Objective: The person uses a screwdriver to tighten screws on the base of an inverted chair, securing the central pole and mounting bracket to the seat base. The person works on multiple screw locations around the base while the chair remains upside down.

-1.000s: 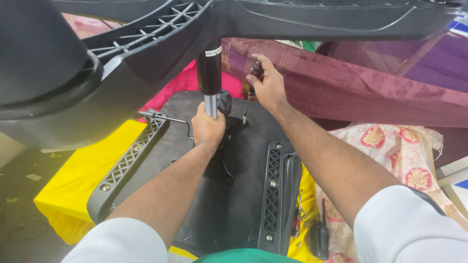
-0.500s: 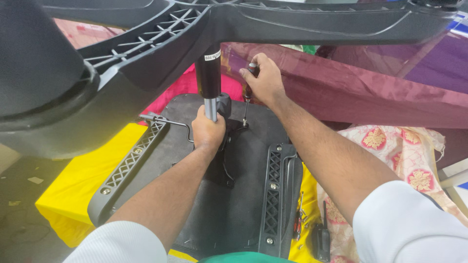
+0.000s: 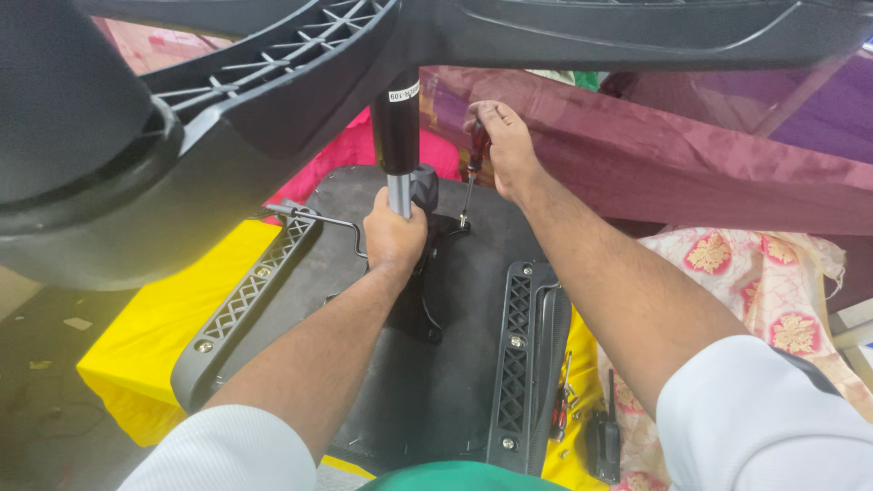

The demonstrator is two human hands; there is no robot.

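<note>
The upper frame is crowded by the black star base, leaving little room above the seat underside at centre. The gas-lift column is gripped by the closed left hand. A screwdriver is clasped in the right hand, tip on the seat plate.

head cam | looks down-fwd | close on hands | single view
</note>
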